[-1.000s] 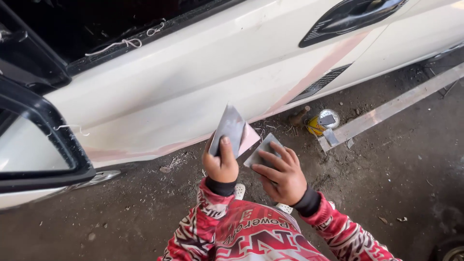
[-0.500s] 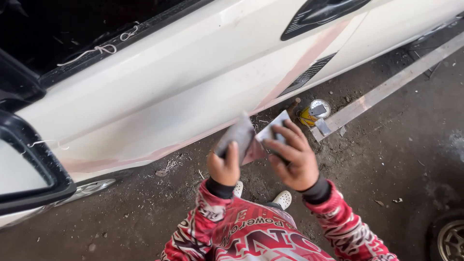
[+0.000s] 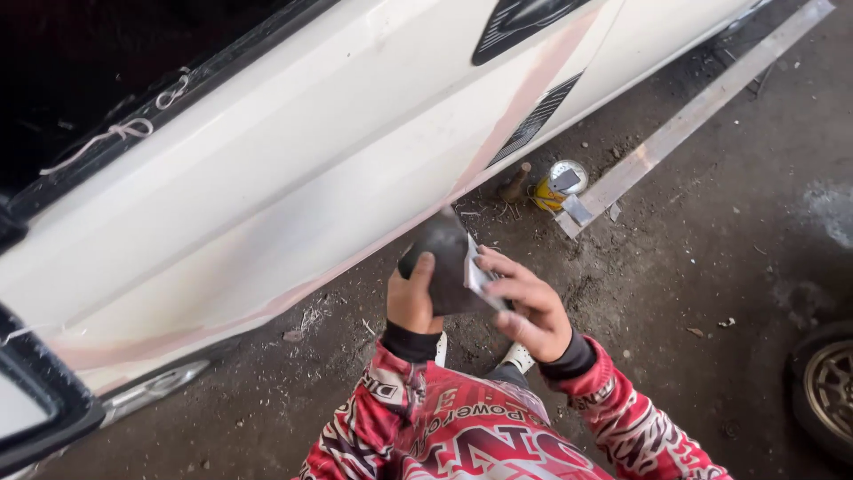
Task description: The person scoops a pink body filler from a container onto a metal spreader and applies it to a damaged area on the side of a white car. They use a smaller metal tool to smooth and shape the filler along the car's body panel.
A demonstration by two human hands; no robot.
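A dark flat blade (image 3: pixel 444 267) is held up in the left hand (image 3: pixel 410 302), close to the white car door (image 3: pixel 267 204). A smaller pale blade (image 3: pixel 475 276) is now pressed against it by the right hand (image 3: pixel 531 311); a moment ago they were held apart. Filler is perhaps being wiped across, though this is blurred.

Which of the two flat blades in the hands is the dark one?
The dark blade is in the left hand, thumb on its face; the right hand holds the paler one behind it.
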